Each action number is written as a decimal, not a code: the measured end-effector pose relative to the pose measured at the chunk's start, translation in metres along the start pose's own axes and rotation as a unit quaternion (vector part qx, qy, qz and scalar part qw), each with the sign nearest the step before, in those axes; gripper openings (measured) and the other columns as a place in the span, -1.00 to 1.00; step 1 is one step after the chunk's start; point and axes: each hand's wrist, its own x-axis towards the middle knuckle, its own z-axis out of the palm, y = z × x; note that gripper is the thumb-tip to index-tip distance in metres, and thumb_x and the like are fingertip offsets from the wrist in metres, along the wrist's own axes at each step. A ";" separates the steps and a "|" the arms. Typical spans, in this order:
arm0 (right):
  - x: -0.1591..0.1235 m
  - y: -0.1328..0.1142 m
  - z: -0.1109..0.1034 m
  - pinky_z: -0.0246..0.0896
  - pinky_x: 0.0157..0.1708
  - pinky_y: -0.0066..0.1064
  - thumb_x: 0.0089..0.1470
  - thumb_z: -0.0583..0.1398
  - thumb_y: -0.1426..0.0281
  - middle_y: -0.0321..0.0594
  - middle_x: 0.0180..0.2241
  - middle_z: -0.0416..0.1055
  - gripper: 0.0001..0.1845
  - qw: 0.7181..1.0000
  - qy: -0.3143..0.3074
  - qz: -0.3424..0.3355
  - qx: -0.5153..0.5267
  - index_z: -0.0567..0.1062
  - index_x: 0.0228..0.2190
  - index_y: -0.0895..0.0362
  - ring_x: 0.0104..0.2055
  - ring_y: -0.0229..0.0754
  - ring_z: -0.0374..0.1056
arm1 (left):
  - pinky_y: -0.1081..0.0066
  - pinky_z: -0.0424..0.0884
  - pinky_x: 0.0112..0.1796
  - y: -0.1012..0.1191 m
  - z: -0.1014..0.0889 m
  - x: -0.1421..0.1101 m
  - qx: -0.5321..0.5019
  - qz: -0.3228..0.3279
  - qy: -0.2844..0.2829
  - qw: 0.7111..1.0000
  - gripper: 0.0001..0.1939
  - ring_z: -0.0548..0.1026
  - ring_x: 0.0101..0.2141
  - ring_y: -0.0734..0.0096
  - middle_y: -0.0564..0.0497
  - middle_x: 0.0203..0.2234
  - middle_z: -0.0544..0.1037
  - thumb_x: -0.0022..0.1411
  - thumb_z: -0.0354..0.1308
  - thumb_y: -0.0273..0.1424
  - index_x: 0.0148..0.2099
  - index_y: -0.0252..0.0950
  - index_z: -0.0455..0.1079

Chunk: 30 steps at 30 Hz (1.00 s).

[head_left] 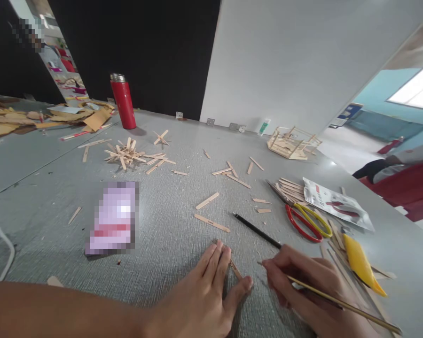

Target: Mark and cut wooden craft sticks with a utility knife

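My left hand [211,281] lies low on the table with its fingers stretched forward. Its index fingertip and thumb hold a wooden craft stick [235,270] down against the surface; part of the stick is hidden. To the right, my right hand [303,281] is closed round a slim gold-coloured pencil [352,307], its point just above or on the table near that stick. A black pen [255,228] extends from beside my right fingers; whether they touch it I cannot tell. Two craft sticks [211,222] lie in a V ahead of my left hand.
Red-and-yellow-handled scissors [305,225], a silver packet [338,204] and a yellow tool [361,263] are at right. A stick framework [292,143] stands behind. Left are a stick pile [125,154], a red flask [123,103], a blurred purple object [113,218] and cardboard scraps [95,119].
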 end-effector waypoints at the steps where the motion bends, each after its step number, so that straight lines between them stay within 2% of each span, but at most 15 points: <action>1: 0.000 -0.001 0.005 0.20 -0.65 -0.46 0.39 0.12 0.11 -0.40 -0.69 0.34 -0.58 1.000 -0.001 -0.012 0.002 0.39 -0.48 0.02 -0.68 -0.27 0.27 | 0.02 0.05 0.25 0.000 -0.001 0.000 -0.003 -0.002 0.001 1.000 -0.17 0.41 0.26 -0.28 -0.54 0.18 0.47 0.49 -0.28 0.14 0.42 -0.44 0.14; 5: 0.009 -0.001 0.019 0.19 -0.57 -0.45 0.48 0.00 0.18 -0.40 -0.59 0.38 -0.62 0.999 -0.014 -0.036 0.010 0.45 -0.32 0.05 -0.62 -0.30 0.27 | 0.02 0.10 0.26 -0.001 -0.003 0.000 -0.018 -0.007 -0.001 1.000 -0.13 0.40 0.26 -0.29 -0.57 0.19 0.45 0.46 -0.29 0.18 0.42 -0.47 0.09; 9: 0.016 0.000 0.026 0.08 -0.55 -0.42 0.39 0.13 0.21 -0.44 -0.63 0.20 -0.57 0.996 0.027 -0.076 -0.038 0.33 -0.53 0.05 -0.59 -0.30 0.10 | -0.01 0.13 0.28 -0.002 -0.004 0.001 -0.043 0.000 -0.010 0.999 -0.27 0.34 0.30 -0.32 -0.59 0.20 0.43 0.49 -0.23 0.08 0.37 -0.42 0.07; 11: 0.018 0.001 0.030 0.08 -0.56 -0.43 0.35 0.19 0.21 -0.43 -0.62 0.22 -0.60 0.997 0.027 -0.071 -0.022 0.35 -0.52 0.05 -0.57 -0.29 0.08 | 0.00 0.17 0.27 -0.003 -0.006 0.002 -0.055 0.002 -0.014 0.998 -0.31 0.35 0.28 -0.33 -0.62 0.18 0.44 0.49 -0.19 0.04 0.34 -0.45 0.09; 15: 0.020 0.003 0.034 0.11 -0.57 -0.45 0.31 0.24 0.18 -0.40 -0.60 0.29 -0.62 0.998 0.032 -0.028 0.043 0.37 -0.51 0.06 -0.56 -0.29 0.15 | -0.02 0.24 0.25 -0.005 -0.010 0.005 -0.066 0.000 -0.018 0.998 -0.33 0.36 0.27 -0.37 -0.67 0.16 0.43 0.48 -0.15 0.02 0.29 -0.48 0.14; 19: 0.022 0.005 0.033 0.17 -0.62 -0.50 0.34 0.21 0.10 -0.35 -0.54 0.45 -0.68 0.978 -0.050 0.085 0.185 0.47 -0.33 0.08 -0.60 -0.32 0.27 | -0.02 0.27 0.24 -0.004 -0.010 0.004 -0.071 -0.003 -0.025 0.997 -0.32 0.35 0.26 -0.39 -0.68 0.18 0.41 0.47 -0.11 0.03 0.30 -0.46 0.11; 21: 0.023 0.005 0.032 0.17 -0.63 -0.55 0.31 0.25 0.08 -0.37 -0.58 0.43 -0.65 0.962 -0.077 0.121 0.232 0.46 -0.35 0.09 -0.62 -0.35 0.25 | -0.01 0.27 0.24 -0.004 -0.010 0.004 -0.074 -0.004 -0.027 0.997 -0.31 0.35 0.26 -0.39 -0.67 0.18 0.42 0.48 -0.14 0.03 0.31 -0.48 0.10; 25: 0.023 0.006 0.033 0.17 -0.63 -0.57 0.29 0.29 0.09 -0.42 -0.65 0.35 -0.59 0.952 -0.085 0.111 0.271 0.44 -0.45 0.11 -0.64 -0.38 0.22 | -0.05 0.23 0.26 -0.005 -0.011 0.006 -0.092 -0.003 -0.037 0.995 -0.33 0.31 0.29 -0.38 -0.67 0.19 0.41 0.47 -0.12 0.03 0.29 -0.46 0.14; 30: 0.024 0.005 0.038 0.08 -0.60 -0.54 0.30 0.27 0.10 -0.40 -0.61 0.36 -0.60 0.968 -0.057 0.116 0.215 0.44 -0.44 0.11 -0.60 -0.37 0.18 | -0.03 0.20 0.29 -0.006 -0.013 0.007 -0.104 -0.003 -0.051 0.993 -0.28 0.29 0.31 -0.39 -0.70 0.22 0.36 0.46 -0.10 0.01 0.35 -0.52 0.12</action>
